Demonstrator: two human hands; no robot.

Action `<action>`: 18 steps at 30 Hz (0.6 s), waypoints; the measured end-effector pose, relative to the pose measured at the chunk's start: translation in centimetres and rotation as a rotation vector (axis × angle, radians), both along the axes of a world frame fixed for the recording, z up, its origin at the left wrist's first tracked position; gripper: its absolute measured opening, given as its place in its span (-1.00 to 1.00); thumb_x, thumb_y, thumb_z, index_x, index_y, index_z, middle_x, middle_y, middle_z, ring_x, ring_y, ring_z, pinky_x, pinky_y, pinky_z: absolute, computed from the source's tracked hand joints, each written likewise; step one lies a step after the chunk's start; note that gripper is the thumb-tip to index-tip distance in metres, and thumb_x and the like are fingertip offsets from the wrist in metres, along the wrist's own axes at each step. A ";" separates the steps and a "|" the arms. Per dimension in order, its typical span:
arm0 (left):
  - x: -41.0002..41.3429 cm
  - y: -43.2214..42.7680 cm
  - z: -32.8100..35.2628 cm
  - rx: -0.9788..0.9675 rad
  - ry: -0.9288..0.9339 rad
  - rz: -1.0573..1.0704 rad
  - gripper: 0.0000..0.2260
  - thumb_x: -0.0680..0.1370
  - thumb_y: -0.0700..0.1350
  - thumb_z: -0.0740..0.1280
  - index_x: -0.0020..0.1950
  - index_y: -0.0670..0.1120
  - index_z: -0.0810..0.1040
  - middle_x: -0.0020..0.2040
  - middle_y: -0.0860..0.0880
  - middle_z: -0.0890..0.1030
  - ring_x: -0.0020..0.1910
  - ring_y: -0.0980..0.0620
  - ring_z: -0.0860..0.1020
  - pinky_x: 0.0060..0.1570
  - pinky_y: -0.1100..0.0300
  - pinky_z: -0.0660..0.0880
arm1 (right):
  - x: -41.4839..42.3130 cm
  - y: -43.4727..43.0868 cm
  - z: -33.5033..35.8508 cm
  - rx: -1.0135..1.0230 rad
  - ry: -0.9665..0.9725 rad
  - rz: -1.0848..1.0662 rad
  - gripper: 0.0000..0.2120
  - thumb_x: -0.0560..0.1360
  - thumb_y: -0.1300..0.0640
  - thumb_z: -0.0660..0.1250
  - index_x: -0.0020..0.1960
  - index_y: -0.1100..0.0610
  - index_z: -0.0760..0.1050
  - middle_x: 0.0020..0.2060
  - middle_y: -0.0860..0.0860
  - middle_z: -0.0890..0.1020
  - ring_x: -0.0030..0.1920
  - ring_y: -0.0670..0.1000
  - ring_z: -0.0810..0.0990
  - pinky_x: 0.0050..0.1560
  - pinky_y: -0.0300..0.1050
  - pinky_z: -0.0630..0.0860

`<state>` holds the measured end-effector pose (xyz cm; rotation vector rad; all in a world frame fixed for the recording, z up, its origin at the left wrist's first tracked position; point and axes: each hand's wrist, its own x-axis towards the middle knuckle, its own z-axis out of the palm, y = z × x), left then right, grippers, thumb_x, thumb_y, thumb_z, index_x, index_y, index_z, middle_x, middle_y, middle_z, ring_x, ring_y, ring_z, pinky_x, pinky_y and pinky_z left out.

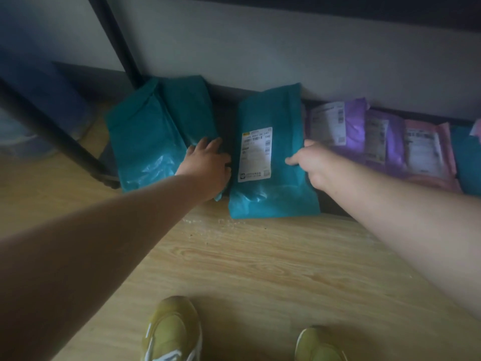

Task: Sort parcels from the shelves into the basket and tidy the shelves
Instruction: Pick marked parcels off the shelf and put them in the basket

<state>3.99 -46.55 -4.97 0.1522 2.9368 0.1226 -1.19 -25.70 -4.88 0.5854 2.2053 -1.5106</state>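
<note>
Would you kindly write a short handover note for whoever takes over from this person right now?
Left hand: flat on the teal parcels at left.
Right hand: pinching the right edge of the labelled teal parcel.
Purple parcels and pink parcel lie in a row to the right.
Basket not in view.
Left: move the labelled parcel, then sort the rest.

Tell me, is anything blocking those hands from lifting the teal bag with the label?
Nothing visible does. The right hand already pinches the labelled teal bag at its right edge; the left hand rests at its left edge. No basket is in view.
</note>
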 end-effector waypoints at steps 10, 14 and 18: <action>1.3 -2.0 0.6 0.118 0.019 -0.007 -0.57 0.66 -0.02 0.17 0.52 -0.06 0.28 0.59 -0.07 0.12 0.57 -0.06 0.06 0.52 0.06 0.03 | 0.0 -2.1 -0.9 0.320 0.108 0.112 -0.57 0.48 0.30 0.39 0.32 0.15 0.43 0.19 0.09 0.58 0.14 0.17 0.58 0.17 0.03 0.56; 2.0 -3.5 1.1 0.195 0.205 0.045 -0.60 0.64 -0.05 0.20 0.48 -0.10 0.37 0.52 -0.09 0.31 0.50 -0.12 0.25 0.48 0.04 0.17 | -0.1 -2.7 0.3 0.582 0.326 0.213 -0.50 0.48 0.27 0.35 0.40 0.10 0.37 0.39 0.08 0.40 0.23 0.17 0.54 0.22 0.07 0.54; 2.6 -5.7 1.6 0.282 0.282 0.217 -0.64 0.62 -0.14 0.20 0.41 -0.17 0.42 0.41 -0.14 0.43 0.39 -0.17 0.35 0.36 0.03 0.28 | 0.3 -5.7 2.1 0.415 0.434 0.260 -0.63 0.54 0.12 0.35 0.34 0.05 0.46 0.30 0.04 0.51 0.26 0.04 0.53 0.31 -0.03 0.47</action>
